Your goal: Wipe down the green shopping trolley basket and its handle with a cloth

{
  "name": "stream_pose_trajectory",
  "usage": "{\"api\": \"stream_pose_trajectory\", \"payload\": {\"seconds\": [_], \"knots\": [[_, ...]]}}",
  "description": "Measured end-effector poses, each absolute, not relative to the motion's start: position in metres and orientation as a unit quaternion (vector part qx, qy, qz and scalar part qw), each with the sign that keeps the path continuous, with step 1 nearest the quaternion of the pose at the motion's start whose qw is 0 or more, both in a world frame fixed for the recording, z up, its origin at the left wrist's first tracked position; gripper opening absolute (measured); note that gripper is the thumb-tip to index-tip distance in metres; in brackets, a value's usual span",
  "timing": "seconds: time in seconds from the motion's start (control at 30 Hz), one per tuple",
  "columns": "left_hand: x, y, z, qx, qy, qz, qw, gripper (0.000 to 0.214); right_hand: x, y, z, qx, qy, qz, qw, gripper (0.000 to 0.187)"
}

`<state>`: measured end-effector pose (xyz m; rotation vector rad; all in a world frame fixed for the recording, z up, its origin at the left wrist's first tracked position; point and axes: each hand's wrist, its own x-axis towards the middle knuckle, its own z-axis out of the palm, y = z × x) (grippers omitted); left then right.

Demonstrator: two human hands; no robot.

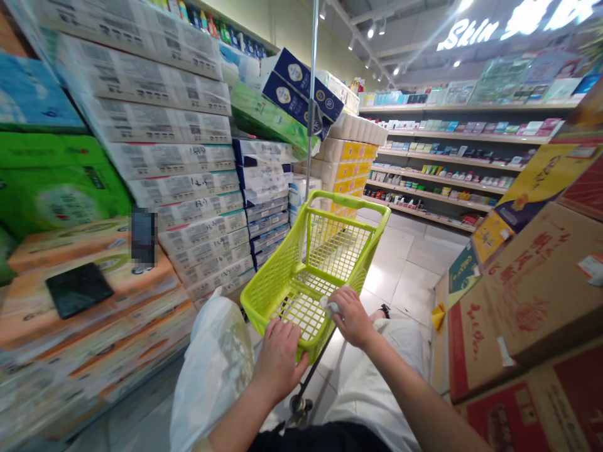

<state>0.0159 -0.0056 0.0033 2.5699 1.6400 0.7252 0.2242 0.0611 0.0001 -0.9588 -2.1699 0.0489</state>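
- Noted nearest: left grip (pixel 280 351) closed over near rim of lime-green basket (pixel 277 270), fingers inward, judged to be steadying it.
- Found right grip (pixel 351 317) narrowed on white wad (pixel 331 306) by right rim; unable to tell wad's material or any contact with rim.
- Located basket between white-trousered knees (pixel 210 364), probably for easy reach by both hands; read no writing on it.
- To left, saw dark flat slab (pixel 79 290) lying on orange packs (pixel 136 285), perhaps set there for their level top.
- To right, logged cartons (pixel 532 282) stacked with printed faces outward, likely for display; red characters too blurred to read.
- Beyond, recorded column of white packs (pixel 183 160), laid flat, presumably for stability; handwritten figures uncertain.
- Farther, saw blue boxes (pixel 301 88) aslant above green pack (pixel 268 119); read "10" on round badge.
- Farthest, logged shelves (pixel 447 136) of small goods in rows; read "Skin" on lit sign (pixel 472 34), remaining characters lost in glare.
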Motion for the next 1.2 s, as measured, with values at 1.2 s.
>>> {"api": "stream_pose_trajectory", "payload": {"seconds": [1.2], "knots": [[0.035,-0.014,0.014,0.786,0.603,0.138,-0.01,0.039,0.2,0.044,-0.011,-0.468,-0.732,-0.063,0.491,0.017]]}}
